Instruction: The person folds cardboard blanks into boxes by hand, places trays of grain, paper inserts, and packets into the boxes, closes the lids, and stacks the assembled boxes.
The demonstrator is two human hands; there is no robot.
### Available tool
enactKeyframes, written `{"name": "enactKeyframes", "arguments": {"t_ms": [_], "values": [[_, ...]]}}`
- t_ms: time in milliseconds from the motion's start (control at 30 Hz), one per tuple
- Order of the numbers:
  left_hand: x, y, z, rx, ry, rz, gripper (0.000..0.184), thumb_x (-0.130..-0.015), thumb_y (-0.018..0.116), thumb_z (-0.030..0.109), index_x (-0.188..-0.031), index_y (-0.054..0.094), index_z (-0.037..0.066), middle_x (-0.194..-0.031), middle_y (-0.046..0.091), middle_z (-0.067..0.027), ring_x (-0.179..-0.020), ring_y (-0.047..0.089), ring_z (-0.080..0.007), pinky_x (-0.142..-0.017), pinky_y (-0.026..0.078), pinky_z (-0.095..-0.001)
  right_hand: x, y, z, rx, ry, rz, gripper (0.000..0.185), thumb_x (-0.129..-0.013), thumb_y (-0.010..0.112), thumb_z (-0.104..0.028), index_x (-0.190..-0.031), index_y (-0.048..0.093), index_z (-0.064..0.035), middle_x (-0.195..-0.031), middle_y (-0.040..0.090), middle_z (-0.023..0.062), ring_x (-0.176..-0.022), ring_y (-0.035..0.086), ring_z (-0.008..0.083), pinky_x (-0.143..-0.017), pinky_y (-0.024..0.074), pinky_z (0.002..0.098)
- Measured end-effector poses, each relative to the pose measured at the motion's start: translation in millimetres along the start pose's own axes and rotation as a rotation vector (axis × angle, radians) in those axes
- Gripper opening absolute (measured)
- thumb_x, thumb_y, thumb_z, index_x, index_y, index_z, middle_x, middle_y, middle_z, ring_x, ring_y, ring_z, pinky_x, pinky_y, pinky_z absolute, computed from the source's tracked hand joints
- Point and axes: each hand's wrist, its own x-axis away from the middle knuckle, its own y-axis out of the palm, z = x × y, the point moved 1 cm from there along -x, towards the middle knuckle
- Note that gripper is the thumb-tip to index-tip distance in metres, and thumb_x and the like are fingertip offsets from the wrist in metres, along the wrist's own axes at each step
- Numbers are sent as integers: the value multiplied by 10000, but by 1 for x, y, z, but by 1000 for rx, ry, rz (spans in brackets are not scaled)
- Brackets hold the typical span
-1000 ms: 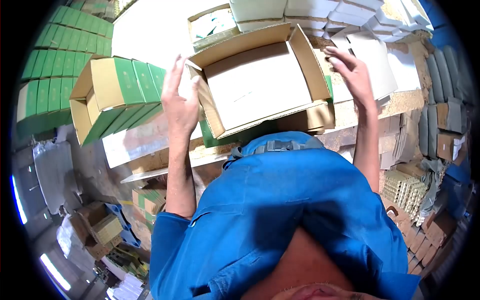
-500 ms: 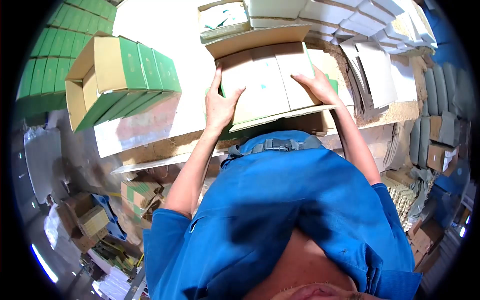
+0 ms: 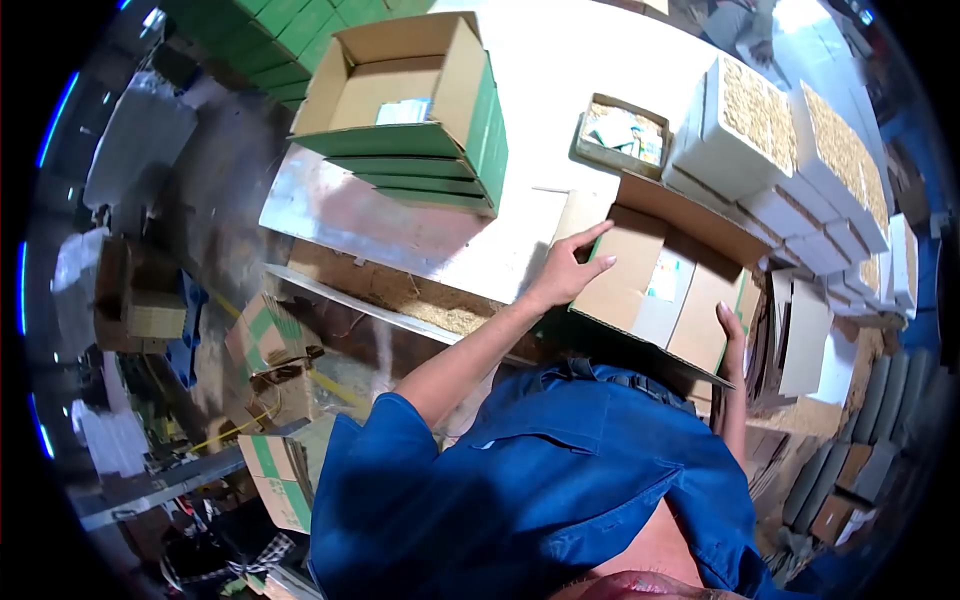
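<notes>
Right in front of my body lies a cardboard box (image 3: 613, 282) with its two side flaps folded inward and its two long flaps up. Between the folded flaps a strip of the inside shows, with a small white and blue packet (image 3: 663, 277) in it. My left hand (image 3: 568, 272) rests on the box's left edge, thumb over the flap and fingers apart. At the right edge my right hand (image 3: 733, 335) lies against the side, its thumb up and its other fingers hidden.
On the white table (image 3: 560, 50), a stack of green boxes (image 3: 490, 130) stands at the left, the top one open. Behind my box are a small tray of packets (image 3: 622, 135) and white blocks (image 3: 735, 125). Flat cardboard sheets (image 3: 803, 330) lie at the right.
Both side flaps have been folded inward, and a gap with a packet now shows between them. The view has turned toward the left, so the box appears further right.
</notes>
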Motion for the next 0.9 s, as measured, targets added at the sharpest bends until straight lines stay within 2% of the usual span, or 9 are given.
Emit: {"name": "enactKeyframes", "arguments": {"t_ms": [100,133,267,300,400,467,600,733,900], "values": [[4,-19,4,377,-32,-32,557,-902,693,118,-1402,488,-14,-1373,551,-154,-1225,543,-202,-1051,429,-326,-7,4,-2,-156,-10,-13,490,-938,603,-333,-1259,589,38,-1191,653,122,-1115,609,207,-1018,444,328],[9,-32,14,388,-70,13,533,-898,685,86,-1388,502,-17,-1362,559,-140,-1217,551,-193,-1028,452,-311,5,20,-26,-299,53,-171,479,-944,595,-336,-1257,581,26,-1172,653,124,-1078,620,215,-980,473,342],[37,-109,71,178,307,504,335,-877,670,25,-1210,636,17,-1201,656,-109,-1085,630,-194,-970,513,-314,18,86,-106,-591,99,-259,492,-936,604,-353,-1273,553,1,-1153,643,141,-1011,639,229,-916,506,349],[43,-136,95,-40,525,671,289,-878,648,15,-1167,645,33,-1185,657,-122,-1084,636,-212,-963,524,-334,11,97,-122,-601,59,-293,487,-936,604,-352,-1270,554,-1,-1149,643,140,-1010,637,229,-914,506,350],[55,-236,140,-768,621,1143,464,-906,630,113,-1346,539,1,-1338,578,-173,-1194,583,-254,-1006,459,-358,-10,138,-167,-553,-134,-367,472,-936,604,-348,-1258,559,-6,-1136,640,136,-1007,633,228,-907,507,351],[35,-302,134,-325,505,1013,517,-979,570,303,-1387,500,-6,-1306,604,-174,-1122,605,-208,-1008,429,-338,-22,171,-190,-525,-232,-409,462,-936,603,-345,-1251,562,-9,-1128,639,134,-1005,630,227,-903,507,353],[6,-375,92,-185,167,492,635,-1008,412,548,-1334,578,29,-1185,675,-164,-1045,616,-167,-925,455,-287,-43,249,-221,-466,-373,-489,442,-936,603,-340,-1235,567,-16,-1111,636,129,-1002,625,226,-894,508,355],[0,-368,104,-201,145,451,631,-1007,400,560,-1347,580,60,-1064,710,-152,-963,660,-196,-952,459,-309,-49,333,-234,-430,-349,-564,422,-937,602,-335,-1220,573,-23,-1094,633,125,-998,620,225,-885,509,357],[-1,-383,83,-31,-26,564,513,-1045,372,374,-1424,479,46,-1315,590,-126,-1147,578,-210,-966,458,-342,-22,415,-260,-422,-83,-730,376,-940,566,-349,-1171,577,-53,-1082,599,108,-1030,581,243,-870,493,474]]}}
